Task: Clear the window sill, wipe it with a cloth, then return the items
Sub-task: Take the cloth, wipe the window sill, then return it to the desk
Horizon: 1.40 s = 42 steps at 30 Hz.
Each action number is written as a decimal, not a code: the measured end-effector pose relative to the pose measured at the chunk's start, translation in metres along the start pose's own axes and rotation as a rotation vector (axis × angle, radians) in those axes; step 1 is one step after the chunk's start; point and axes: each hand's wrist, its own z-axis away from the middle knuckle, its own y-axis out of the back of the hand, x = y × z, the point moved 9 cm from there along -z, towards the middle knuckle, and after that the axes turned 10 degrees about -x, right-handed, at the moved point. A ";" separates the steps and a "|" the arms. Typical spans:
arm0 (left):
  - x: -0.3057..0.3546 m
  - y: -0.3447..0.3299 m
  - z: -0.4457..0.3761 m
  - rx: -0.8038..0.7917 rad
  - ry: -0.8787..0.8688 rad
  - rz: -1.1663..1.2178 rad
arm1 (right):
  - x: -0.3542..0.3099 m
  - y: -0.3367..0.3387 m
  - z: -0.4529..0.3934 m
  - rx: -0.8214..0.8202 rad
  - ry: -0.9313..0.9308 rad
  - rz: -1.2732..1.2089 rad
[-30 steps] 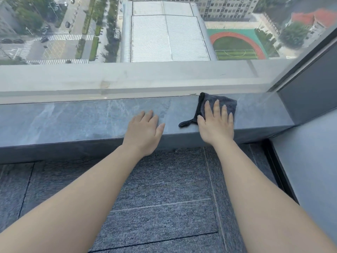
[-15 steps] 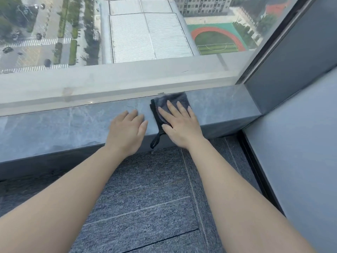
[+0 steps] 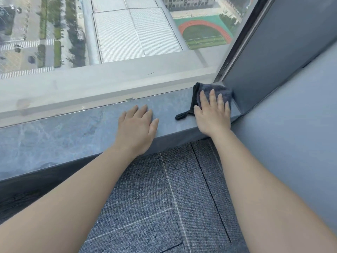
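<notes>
The grey stone window sill [image 3: 63,136] runs across the view below the glass. A dark grey cloth [image 3: 223,92] with a black loop lies on the sill's right end, against the side wall. My right hand [image 3: 212,114] presses flat on the cloth, fingers spread. My left hand [image 3: 136,128] rests palm down on the bare sill to the left of the cloth, holding nothing. No other items stand on the visible part of the sill.
A grey wall [image 3: 282,115] closes the sill on the right. The window pane [image 3: 109,52] stands behind the sill, with the dark frame [image 3: 235,52] in the corner. Grey carpet tiles [image 3: 164,207] cover the floor below my arms.
My right hand slid the cloth left toward my left hand, then back right into the corner by the wall. My left hand stayed flat on the sill.
</notes>
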 end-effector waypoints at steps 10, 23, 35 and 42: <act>0.012 0.005 -0.013 0.061 -0.030 -0.023 | 0.019 0.020 -0.030 0.018 -0.043 -0.041; 0.011 0.002 -0.004 -0.009 -0.069 0.048 | 0.020 0.010 -0.001 0.023 -0.072 -0.089; -0.010 0.004 0.019 -0.100 0.130 0.755 | -0.091 -0.037 0.049 -0.113 0.310 -0.032; -0.015 -0.015 0.023 -0.060 0.324 1.319 | -0.038 0.004 0.064 0.207 0.035 -0.698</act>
